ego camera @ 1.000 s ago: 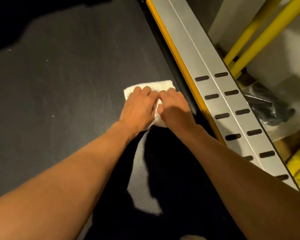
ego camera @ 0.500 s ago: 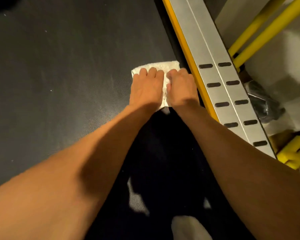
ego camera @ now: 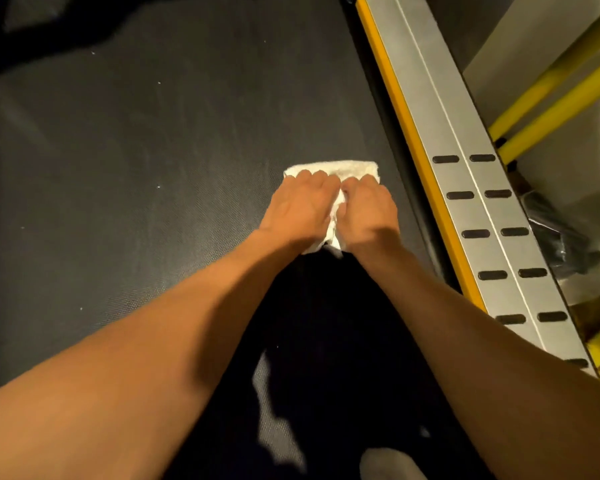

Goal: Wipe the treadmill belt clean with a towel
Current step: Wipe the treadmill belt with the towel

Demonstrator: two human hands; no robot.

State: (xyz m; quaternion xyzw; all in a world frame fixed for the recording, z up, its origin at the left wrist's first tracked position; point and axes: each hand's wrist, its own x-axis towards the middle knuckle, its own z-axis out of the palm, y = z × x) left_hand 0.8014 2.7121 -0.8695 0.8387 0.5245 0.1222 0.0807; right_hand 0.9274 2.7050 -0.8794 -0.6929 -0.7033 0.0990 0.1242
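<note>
- Nearest me, both bare forearms reach forward over their own dark shadow.
- My left hand (ego camera: pixel 298 206) and right hand (ego camera: pixel 368 213) sit side by side, touching. Their fingers are bent down and clench the folded white terry towel (ego camera: pixel 333 168), which bunches up between them.
- Half a second ago those fingers lay flatter on the cloth; now they have gathered it, which I read as a pull-back stroke.
- The towel lies on the dark textured treadmill belt (ego camera: pixel 153 133), near its right edge. It remains about level with the first slot of the silver slotted side rail (ego camera: pixel 465 174), so the strokes are short.
- White specks still dot the belt to the left and farther ahead, so I judge most of the wiping is left to do.
- Beyond run the yellow edge strip (ego camera: pixel 395 116) and the yellow tubes (ego camera: pixel 551 98).
</note>
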